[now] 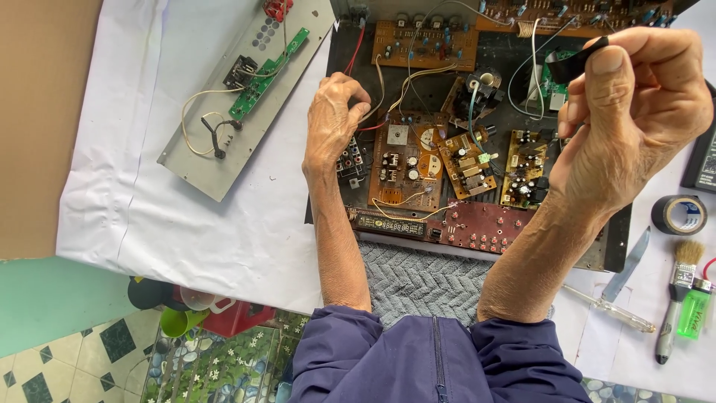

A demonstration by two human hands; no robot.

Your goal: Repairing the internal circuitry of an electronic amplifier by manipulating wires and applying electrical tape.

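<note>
hands over opened amplifier chassis (477, 56)
left hand (333, 123) pinches wires (388, 89) beside the brown circuit board (406, 160); right hand (634, 123), raised above the boards, grips a strip of black tape (574, 63) between thumb and fingers.

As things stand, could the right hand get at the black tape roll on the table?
Probably yes. The tape roll lies bare on the white sheet just beside the right hand, with nothing over it. But that hand is raised and already pinches a strip of black tape, so its fingers are occupied.
</note>
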